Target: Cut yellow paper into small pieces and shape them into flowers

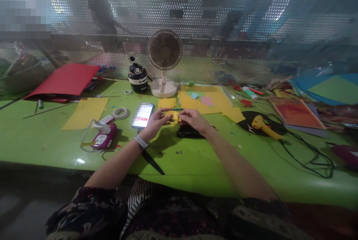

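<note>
Yellow paper (175,116) sits between your two hands, over the middle of the bench (195,165), just right of the phone (142,116). Your left hand (156,122) has a narrow grip, thumb and fingers closed on its left edge; your right hand (195,120) pinches its right edge, also narrow. The piece is small and partly covered by your fingers, so you cannot tell its exact shape or any folds here. It looks thin, and if the hands pull unevenly it could crease or tear between the two pinches. If either pinch loosens, it could slip down beside the black object (190,133) that your right hand partly hides. Your left hand is close to the phone, so a wide swing of that wrist might nudge it. The fan (165,49) stands on the far side; you cannot tell whether it is running, but a draught could lift the blue scrap (194,95) and the pink scrap (207,100). To the right, the glue gun (265,126) rests with its cord (313,154) looped toward the near edge; a sleeve catching that loop could drag the gun, and its tip may be hot.
</note>
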Demonstrator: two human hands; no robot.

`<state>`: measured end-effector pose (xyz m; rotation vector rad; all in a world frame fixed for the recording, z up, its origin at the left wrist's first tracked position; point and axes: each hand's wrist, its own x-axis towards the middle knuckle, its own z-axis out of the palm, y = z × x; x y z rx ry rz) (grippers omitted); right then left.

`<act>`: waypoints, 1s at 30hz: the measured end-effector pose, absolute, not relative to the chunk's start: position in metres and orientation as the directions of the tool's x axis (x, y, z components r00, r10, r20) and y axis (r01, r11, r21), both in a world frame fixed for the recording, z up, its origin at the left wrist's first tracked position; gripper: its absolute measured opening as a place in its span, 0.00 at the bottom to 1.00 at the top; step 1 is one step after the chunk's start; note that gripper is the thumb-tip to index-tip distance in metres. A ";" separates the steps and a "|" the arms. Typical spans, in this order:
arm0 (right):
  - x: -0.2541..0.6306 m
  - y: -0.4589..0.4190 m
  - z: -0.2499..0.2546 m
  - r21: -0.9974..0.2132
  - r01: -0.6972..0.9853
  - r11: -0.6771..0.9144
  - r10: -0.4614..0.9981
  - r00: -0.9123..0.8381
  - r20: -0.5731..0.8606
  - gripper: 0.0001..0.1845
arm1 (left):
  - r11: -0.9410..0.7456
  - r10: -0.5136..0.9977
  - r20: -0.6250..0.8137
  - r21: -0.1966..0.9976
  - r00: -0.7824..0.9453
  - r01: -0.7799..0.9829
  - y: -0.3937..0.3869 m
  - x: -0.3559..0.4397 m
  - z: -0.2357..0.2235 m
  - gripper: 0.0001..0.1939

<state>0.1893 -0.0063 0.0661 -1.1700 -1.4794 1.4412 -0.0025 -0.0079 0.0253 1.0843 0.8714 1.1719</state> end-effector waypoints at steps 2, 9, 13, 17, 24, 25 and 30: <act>0.189 -0.007 0.066 -0.992 0.111 -0.052 0.951 -0.297 -0.083 0.06 | 0.042 0.981 0.009 0.965 0.195 -0.259 -0.008 -0.003 0.025 0.27; 0.189 -0.005 0.065 -0.994 0.104 -0.040 0.952 -0.299 -0.069 0.05 | 0.049 0.976 0.011 0.962 0.216 -0.269 -0.006 -0.003 0.023 0.26; 0.189 -0.004 0.064 -0.995 0.100 -0.030 0.948 -0.312 -0.060 0.07 | 0.046 0.978 0.011 0.963 0.210 -0.267 -0.007 -0.002 0.023 0.26; 0.189 -0.005 0.065 -0.995 0.095 -0.038 0.947 -0.314 -0.066 0.08 | 0.048 0.979 0.007 0.963 0.202 -0.266 -0.008 -0.001 0.025 0.26; 0.190 -0.004 0.065 -0.994 0.095 -0.051 0.946 -0.314 -0.078 0.07 | 0.059 0.980 -0.004 0.960 0.197 -0.273 -0.008 0.000 0.026 0.26; 0.190 -0.004 0.065 -0.994 0.087 -0.064 0.947 -0.309 -0.088 0.06 | 0.060 0.980 -0.005 0.961 0.200 -0.271 -0.008 0.000 0.026 0.26; 0.189 -0.003 0.063 -0.994 0.062 -0.092 0.944 -0.311 -0.106 0.06 | 0.057 0.979 -0.003 0.964 0.202 -0.261 -0.008 -0.001 0.026 0.26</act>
